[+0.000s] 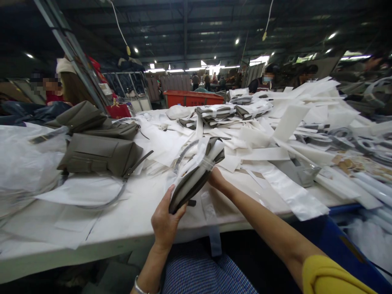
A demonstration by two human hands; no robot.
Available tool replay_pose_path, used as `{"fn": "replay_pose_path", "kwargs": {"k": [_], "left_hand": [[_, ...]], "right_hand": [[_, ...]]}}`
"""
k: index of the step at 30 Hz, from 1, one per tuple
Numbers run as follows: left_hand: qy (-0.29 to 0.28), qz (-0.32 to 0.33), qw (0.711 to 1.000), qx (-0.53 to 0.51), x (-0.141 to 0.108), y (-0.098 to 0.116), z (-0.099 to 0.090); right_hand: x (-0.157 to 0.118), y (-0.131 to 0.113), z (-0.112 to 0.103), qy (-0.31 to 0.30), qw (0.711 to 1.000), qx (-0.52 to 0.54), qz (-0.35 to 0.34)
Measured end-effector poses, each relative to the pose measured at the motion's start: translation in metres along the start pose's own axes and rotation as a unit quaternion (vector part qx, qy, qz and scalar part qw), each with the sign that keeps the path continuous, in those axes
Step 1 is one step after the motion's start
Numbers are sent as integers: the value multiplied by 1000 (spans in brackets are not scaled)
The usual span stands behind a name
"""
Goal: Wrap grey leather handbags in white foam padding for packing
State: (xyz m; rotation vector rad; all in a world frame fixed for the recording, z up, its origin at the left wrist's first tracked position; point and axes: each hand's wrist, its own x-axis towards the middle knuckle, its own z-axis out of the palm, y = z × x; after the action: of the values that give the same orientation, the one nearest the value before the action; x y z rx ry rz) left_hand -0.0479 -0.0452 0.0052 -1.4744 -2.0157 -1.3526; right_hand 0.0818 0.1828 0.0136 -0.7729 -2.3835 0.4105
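Bag [194,179], lower end in left grip [167,217]

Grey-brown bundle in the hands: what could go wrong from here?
The bundle could slip or twist: the left hand grips its near end, while the right hand is partly hidden behind it. The translucent strip hanging over the edge of the table might snag. Loose white sheets crowd around, so a sweeping arm may scatter some.

Far ahead and left of my left hand [165,218], I'm seeing a post [70,47] and a red bag [119,111]. Straight beyond, a red tub [186,99] is sitting; low, right of my right hand [216,178], a blue bin [330,249] is standing.
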Motion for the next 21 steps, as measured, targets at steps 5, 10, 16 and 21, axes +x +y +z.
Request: {"fn": "replay_pose_path", "kwargs": {"k": [5,10,16,21], "left_hand": [[-2,20,1000,-1,-1,-2,6],[-17,126,991,46,9,7,10],[-74,309,943,98,5,24,8],[-85,374,916,114,-16,30,9]], "right_hand": [[-91,-22,-7,-87,994,-41,-52],[-116,-38,-11,-110,990,-43,-82],[-145,-69,-60,-22,961,50,-271],[-137,-70,-97,42,967,80,-236]]}}
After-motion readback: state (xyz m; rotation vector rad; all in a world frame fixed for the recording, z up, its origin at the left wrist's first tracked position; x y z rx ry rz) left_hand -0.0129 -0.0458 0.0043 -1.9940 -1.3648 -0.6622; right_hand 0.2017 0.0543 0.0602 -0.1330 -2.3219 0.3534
